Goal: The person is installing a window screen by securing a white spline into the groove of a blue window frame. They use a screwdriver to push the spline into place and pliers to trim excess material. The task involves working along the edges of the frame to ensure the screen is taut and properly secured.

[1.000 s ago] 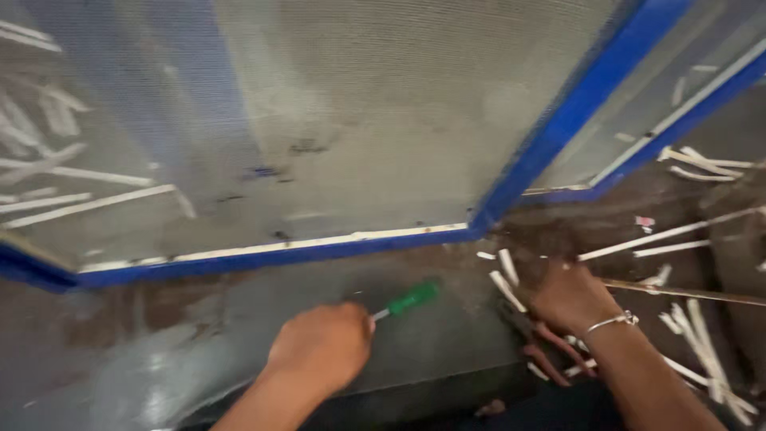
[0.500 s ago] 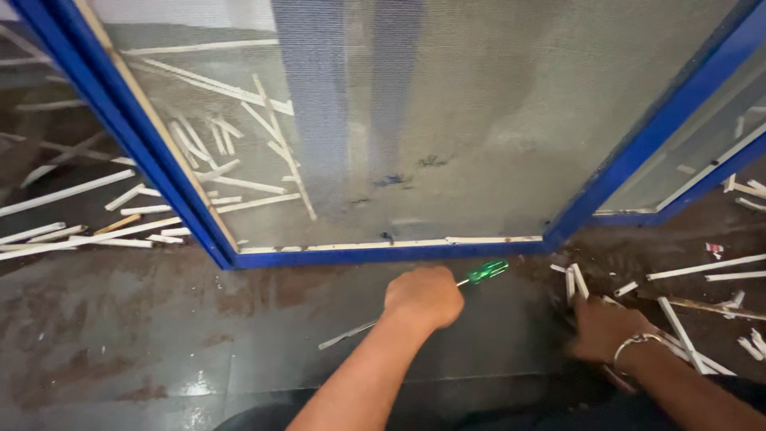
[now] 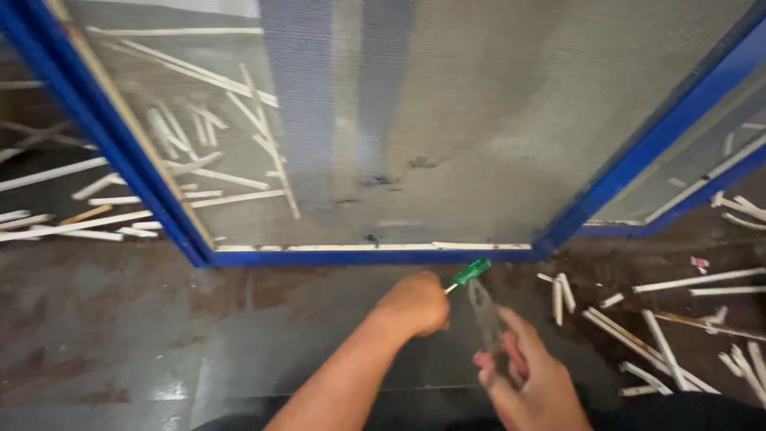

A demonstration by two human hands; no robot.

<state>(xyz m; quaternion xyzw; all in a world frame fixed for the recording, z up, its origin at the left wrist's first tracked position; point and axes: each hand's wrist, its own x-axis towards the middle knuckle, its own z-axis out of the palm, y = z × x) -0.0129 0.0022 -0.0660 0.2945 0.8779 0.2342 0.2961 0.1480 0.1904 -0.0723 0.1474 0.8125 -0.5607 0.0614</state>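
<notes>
While beside strips (image 3: pixel 638 335), blue frame (image 3: pixel 359 257).

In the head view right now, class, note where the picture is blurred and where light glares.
Head view: right hand and pliers smear with motion blur; left hand with the green-handled screwdriver is sharper; a pale glare patch lies on the wet-looking floor.

The scene is dim and evenly lit, with no hard shadows. A pale glare patch sits on the dark wet-looking floor (image 3: pixel 171 389) at lower left. The whole head view is soft with motion blur; the right hand (image 3: pixel 531 383) and the white strips (image 3: pixel 662 351) smear most. The blue frame (image 3: pixel 367 257) bows slightly toward the edges.
</notes>
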